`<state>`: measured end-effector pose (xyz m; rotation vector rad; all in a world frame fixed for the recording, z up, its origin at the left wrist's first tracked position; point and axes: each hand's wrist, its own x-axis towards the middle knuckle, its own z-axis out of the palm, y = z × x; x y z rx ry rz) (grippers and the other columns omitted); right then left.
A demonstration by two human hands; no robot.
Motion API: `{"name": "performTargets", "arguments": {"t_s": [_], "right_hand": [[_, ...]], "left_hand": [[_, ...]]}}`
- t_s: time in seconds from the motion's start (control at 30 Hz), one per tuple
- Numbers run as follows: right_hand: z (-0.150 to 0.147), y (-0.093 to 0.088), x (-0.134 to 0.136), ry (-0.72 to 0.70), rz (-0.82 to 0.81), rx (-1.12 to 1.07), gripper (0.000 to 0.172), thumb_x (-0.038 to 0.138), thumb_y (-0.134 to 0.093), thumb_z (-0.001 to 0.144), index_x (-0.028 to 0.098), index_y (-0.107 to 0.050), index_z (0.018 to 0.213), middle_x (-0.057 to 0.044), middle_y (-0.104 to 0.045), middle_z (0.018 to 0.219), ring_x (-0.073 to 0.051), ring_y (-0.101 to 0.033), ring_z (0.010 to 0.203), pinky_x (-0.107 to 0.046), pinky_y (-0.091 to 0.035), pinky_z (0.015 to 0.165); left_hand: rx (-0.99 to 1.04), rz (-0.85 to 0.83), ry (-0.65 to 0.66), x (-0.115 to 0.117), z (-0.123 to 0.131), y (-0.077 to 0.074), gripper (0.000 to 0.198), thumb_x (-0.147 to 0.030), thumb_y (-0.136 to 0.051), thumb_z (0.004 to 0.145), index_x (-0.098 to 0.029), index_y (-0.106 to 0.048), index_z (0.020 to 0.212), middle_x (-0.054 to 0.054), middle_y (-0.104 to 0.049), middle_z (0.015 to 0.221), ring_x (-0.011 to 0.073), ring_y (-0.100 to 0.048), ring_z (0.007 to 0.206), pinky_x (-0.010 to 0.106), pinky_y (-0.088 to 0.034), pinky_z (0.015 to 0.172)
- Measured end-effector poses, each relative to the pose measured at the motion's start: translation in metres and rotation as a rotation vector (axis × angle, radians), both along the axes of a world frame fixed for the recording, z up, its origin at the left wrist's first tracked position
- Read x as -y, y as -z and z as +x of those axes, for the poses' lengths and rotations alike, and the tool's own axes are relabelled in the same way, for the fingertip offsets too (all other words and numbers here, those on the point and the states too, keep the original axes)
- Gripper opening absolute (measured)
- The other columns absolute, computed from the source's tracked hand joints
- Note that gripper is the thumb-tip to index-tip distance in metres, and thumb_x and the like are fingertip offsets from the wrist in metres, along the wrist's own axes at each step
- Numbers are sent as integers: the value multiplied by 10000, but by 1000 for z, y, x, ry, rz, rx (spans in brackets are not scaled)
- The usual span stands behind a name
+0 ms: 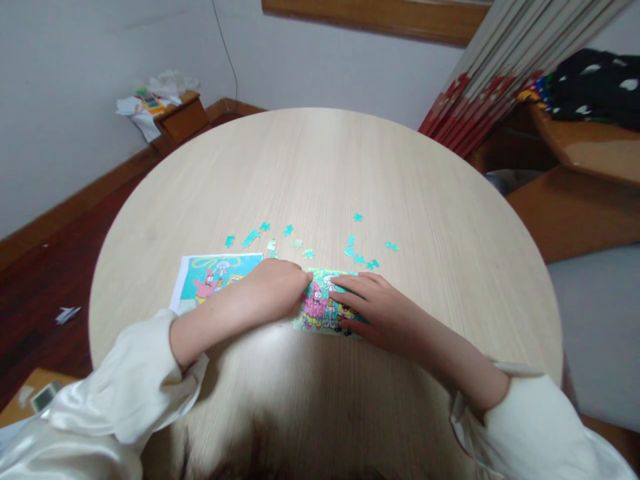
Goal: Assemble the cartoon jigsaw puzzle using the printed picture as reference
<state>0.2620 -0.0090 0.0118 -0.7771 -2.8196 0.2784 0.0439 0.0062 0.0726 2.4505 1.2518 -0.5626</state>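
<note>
A partly assembled jigsaw puzzle [316, 312] with cartoon figures, a pink starfish among them, lies flat on the table between my hands. My left hand [280, 288] is at its left edge, fingers curled and thumb side against the upper left corner; what the fingers hold, if anything, is hidden. My right hand [377, 307] rests with fingers spread over the puzzle's right part and covers some of it. Under my left forearm lies a printed reference picture [207, 277] of the same figures, partly hidden.
Loose turquoise puzzle pieces [251, 237] are scattered beyond the reference picture, and more loose pieces [359, 259] lie beyond my right hand. The round wooden table [320, 167] fills the middle. A curtain [480, 87] and a wooden shelf [595, 150] with dark cloth stand to the right.
</note>
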Motion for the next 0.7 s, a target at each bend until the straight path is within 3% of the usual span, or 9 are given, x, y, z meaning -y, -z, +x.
{"name": "performTargets", "arguments": {"t_s": [0.17,0.3,0.5,0.7], "right_hand": [[0,0,0,0,-5,-2,287,255,-587,886,154,-596,1154,-160,-638,1248,-274,-595,1144,-474,-474,921],[0,1,0,4,-11,-15,296,249,-592,878,156,-601,1160,-162,-633,1254,-272,-585,1159,-477,-459,942],[0,-1,1,3,-32,-4,299,231,-591,873,157,-608,1162,-165,-632,1253,-274,-583,1160,-484,-462,936],[1,0,1,10,-31,-8,302,235,-593,873,181,-606,1170,-149,-628,1267,-268,-576,1177,-477,-457,946]], "left_hand": [[185,21,-41,-14,-13,1,314,-118,-412,849,-160,-719,899,103,-736,911,209,-660,820,299,-450,717],[352,94,-179,-29,-30,5,414,-126,-385,824,-171,-712,1073,81,-737,1054,191,-655,948,290,-460,840],[343,68,-245,-40,-46,16,397,-185,-425,829,-184,-712,1103,91,-738,1069,212,-665,957,296,-465,833],[343,32,-206,-41,-52,25,334,-209,-452,839,-204,-721,1036,87,-757,965,217,-671,938,289,-456,807]]}}
